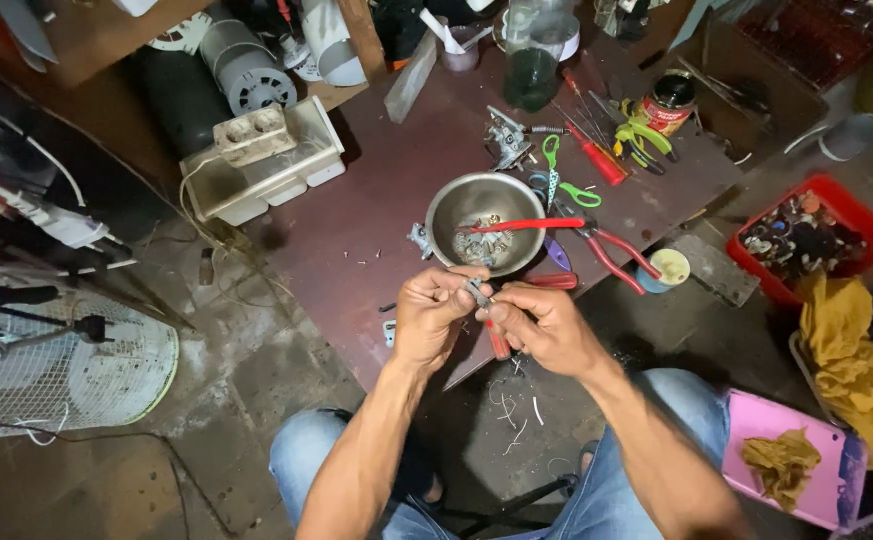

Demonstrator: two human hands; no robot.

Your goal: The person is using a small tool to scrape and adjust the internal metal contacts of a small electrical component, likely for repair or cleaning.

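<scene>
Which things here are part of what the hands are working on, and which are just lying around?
In use: left hand, right hand, small metal part, red-handled tool, steel bowl of parts.

Lying about: green scissors, red pliers, tin can, white fan, red tray.

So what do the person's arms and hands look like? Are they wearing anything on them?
Both arms are bare all the way up, with no sleeves showing. The left hand and the right hand have no gloves, and I can't see any rings, watch or bracelet. Lower down, the person wears blue jeans.
</scene>
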